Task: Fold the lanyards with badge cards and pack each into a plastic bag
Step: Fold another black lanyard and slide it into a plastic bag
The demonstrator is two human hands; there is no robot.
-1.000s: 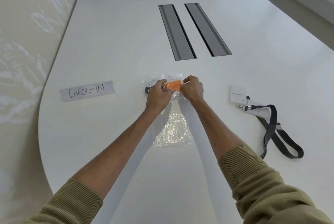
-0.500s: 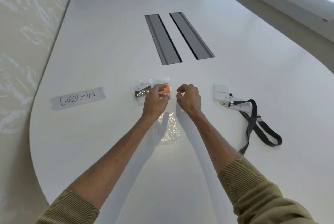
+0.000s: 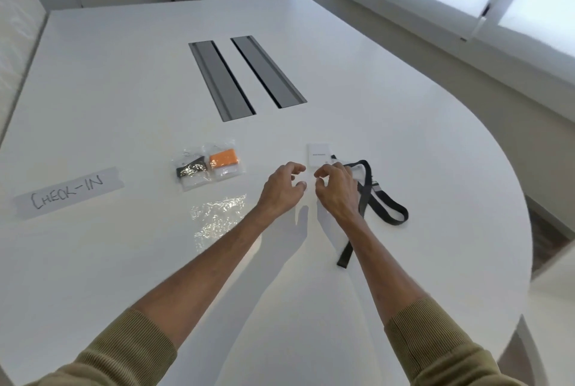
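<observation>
- While both forearms are reaching over it, the white table (image 3: 404, 136) is carrying every item.
- Dark lanyard (image 3: 389, 212) is lying unfolded, partly under the right wrist.
- Empty plastic bag (image 3: 217, 217) is lying flat, left of the left forearm.
- Left hand (image 3: 283, 189) and right hand (image 3: 337, 191) are hovering side by side, fingers loosely curled, gripping nothing (strap contact not discernible).
- Packed bags (image 3: 224, 161) are sitting together beyond the empty one.
- Badge card (image 3: 319, 153) is lying just beyond the right fingertips.
</observation>
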